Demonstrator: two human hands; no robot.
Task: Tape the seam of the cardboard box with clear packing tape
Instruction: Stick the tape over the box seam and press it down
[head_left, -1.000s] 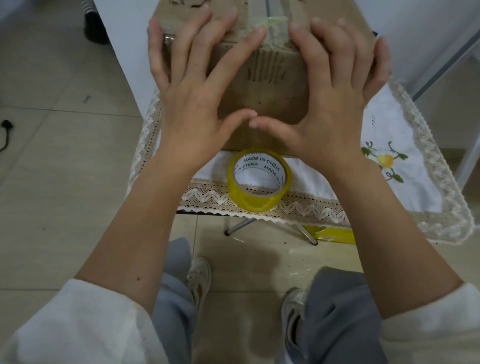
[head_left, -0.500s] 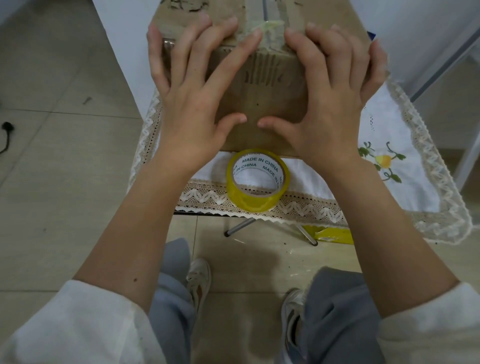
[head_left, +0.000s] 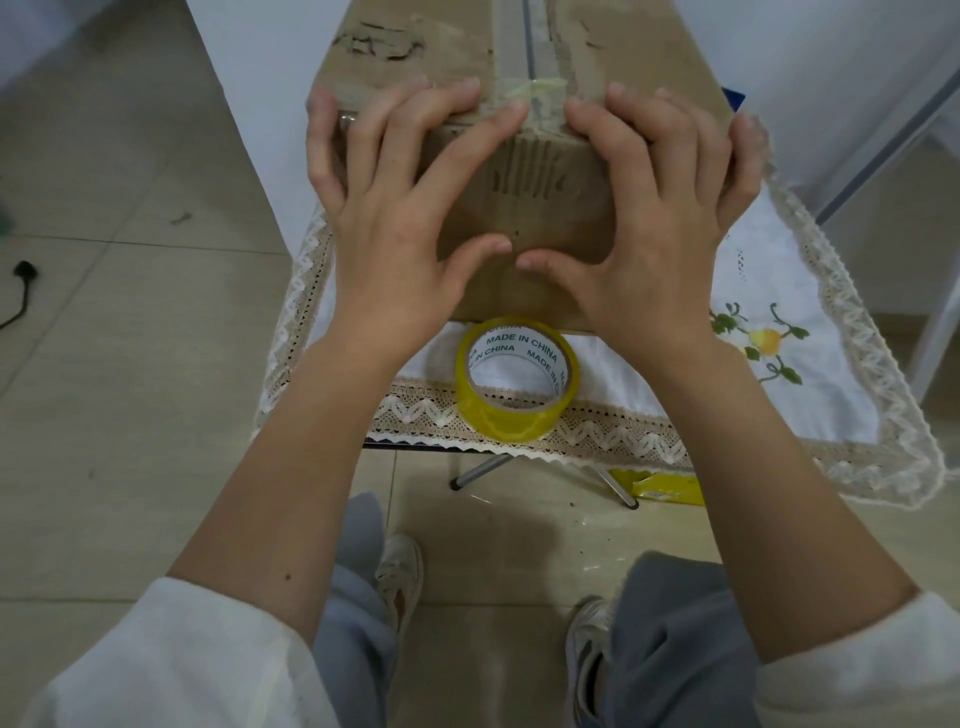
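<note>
A worn cardboard box (head_left: 540, 197) stands on a small table, its centre seam (head_left: 529, 41) running away from me along the top. A short strip of clear tape (head_left: 537, 98) lies over the seam at the near top edge and folds down the front. My left hand (head_left: 395, 223) and my right hand (head_left: 660, 228) clasp the near end of the box on either side of the strip. Fingers curl over the top edge, little fingers wrap the corners, and the thumbs nearly meet on the front face. A yellowish tape roll (head_left: 498, 415) lies flat on the cloth just below my hands.
A white lace-edged tablecloth (head_left: 779, 374) with an embroidered fruit covers the table. Under it are metal legs (head_left: 483, 470) and a yellow scrap (head_left: 660, 486) on the tiled floor. A black cable (head_left: 21, 291) lies far left, a metal frame (head_left: 883, 119) stands at the right, and my knees and shoes are below.
My fingers have curled further over the box's top edge and moved closer to the tape strip. The thumbs parted, then came back together. The tape roll has not moved.
</note>
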